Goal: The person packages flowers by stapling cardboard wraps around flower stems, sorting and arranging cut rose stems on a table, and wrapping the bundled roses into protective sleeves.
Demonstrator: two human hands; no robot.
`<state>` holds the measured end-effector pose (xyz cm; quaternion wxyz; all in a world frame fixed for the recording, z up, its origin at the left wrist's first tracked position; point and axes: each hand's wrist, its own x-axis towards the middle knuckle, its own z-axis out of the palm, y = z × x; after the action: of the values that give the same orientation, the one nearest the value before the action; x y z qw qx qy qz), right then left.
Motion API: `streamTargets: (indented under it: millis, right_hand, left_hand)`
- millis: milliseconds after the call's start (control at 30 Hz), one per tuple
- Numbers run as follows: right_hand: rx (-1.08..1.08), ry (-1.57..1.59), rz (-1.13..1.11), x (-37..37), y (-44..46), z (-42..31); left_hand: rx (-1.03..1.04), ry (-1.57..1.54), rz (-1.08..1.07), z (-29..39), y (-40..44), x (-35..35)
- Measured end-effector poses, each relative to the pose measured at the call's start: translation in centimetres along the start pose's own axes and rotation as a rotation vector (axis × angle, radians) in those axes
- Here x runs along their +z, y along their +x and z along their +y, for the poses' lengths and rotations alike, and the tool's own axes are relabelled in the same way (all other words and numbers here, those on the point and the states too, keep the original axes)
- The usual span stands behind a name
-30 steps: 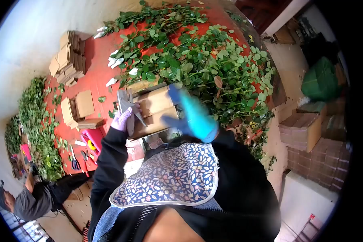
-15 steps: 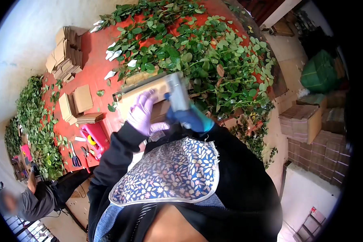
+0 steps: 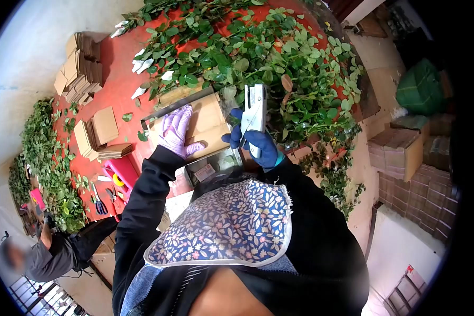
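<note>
My left hand (image 3: 177,131), in a lilac glove, lies flat with its fingers stretched over a piece of brown cardboard (image 3: 208,118). That cardboard sits in a metal-edged frame (image 3: 192,97) on the red table. To the right, my right hand (image 3: 258,145) in a dark blue glove grips a silver plier stapler (image 3: 255,113), its jaws pointing away from me. The stapler is held beside the frame, apart from the cardboard. Leafy green stems (image 3: 268,68) spread just beyond both hands.
Folded cardboard pieces (image 3: 106,126) and a taller cardboard stack (image 3: 81,71) stand left on the red table (image 3: 116,63). Scissors (image 3: 99,203) lie near a pink tape dispenser (image 3: 122,174). A co-worker (image 3: 52,255) is at far left. Bundled cardboard (image 3: 416,195) is stacked right.
The stapler has swung from over the cardboard's right end out to the right, clear of it. My left hand has shifted slightly left and flattened onto the cardboard.
</note>
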<state>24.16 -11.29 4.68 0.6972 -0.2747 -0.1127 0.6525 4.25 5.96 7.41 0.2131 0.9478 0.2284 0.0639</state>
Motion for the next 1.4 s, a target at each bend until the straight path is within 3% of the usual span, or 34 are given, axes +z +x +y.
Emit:
streamTargets:
  millis: [233, 433, 467, 533, 567, 633, 700, 767, 800, 900, 933, 1033, 1267, 1333, 1400]
  right_hand:
    - [0.035, -0.093, -0.045, 0.6, 0.3, -0.8]
    - [0.131, -0.167, -0.037, 0.8, -0.7, -3.6]
    - [0.22, -0.323, -0.024, 0.2, -0.9, -4.3]
    - [0.137, -0.64, -0.084, 0.7, -1.5, -5.4]
    - [0.146, -0.647, -0.088, 1.2, -1.5, -6.2]
    - [0.286, -1.164, -0.09, 1.8, -1.3, -7.8]
    - [0.246, -1.216, -0.171, 1.3, -0.5, -8.4]
    - [0.469, -1.665, -0.216, 2.7, 1.2, -10.1]
    - [0.406, -1.809, -0.246, 2.8, 1.4, -10.4]
    - [0.576, -1.94, -0.371, 3.1, 3.1, -11.8]
    - [0.454, -1.998, -0.421, 2.4, 2.9, -11.8]
    - [0.497, -2.133, -0.486, 2.5, 3.6, -11.9]
    - [0.872, -1.642, -0.463, 1.9, 6.4, -12.8]
    - [0.919, -1.34, -0.443, 0.9, 6.8, -13.3]
    - [0.929, -1.273, -0.493, -1.2, 7.3, -13.0]
  left_hand:
    - [0.081, 0.116, -0.107, 0.6, 0.1, -1.2]
    - [-0.001, 0.063, -0.137, 0.7, -0.1, -0.8]
    - [0.013, 0.082, -0.133, 0.7, -0.3, -0.6]
    - [0.031, 0.118, -0.108, 0.5, -0.5, -0.3]
    - [0.022, 0.111, -0.102, 0.2, -0.5, -0.2]
    - [0.083, 0.116, -0.06, -0.2, -0.5, 0.3]
    - [0.091, 0.093, -0.031, -0.5, -0.4, 0.4]
    - [0.14, 0.074, 0.004, -0.7, -0.5, 0.6]
    - [0.134, 0.053, 0.007, -0.6, -0.5, 0.5]
    - [0.111, 0.049, -0.016, -0.2, -0.4, 0.3]
    - [0.102, 0.038, -0.015, -0.1, -0.4, 0.3]
    - [0.088, 0.023, 0.0, 0.2, -0.4, 0.2]
    - [0.095, 0.003, 0.031, 0.4, -0.4, 0.1]
    - [0.092, -0.011, 0.025, 0.4, -0.4, -0.1]
    - [0.105, -0.025, 0.017, 0.3, -0.4, -0.5]
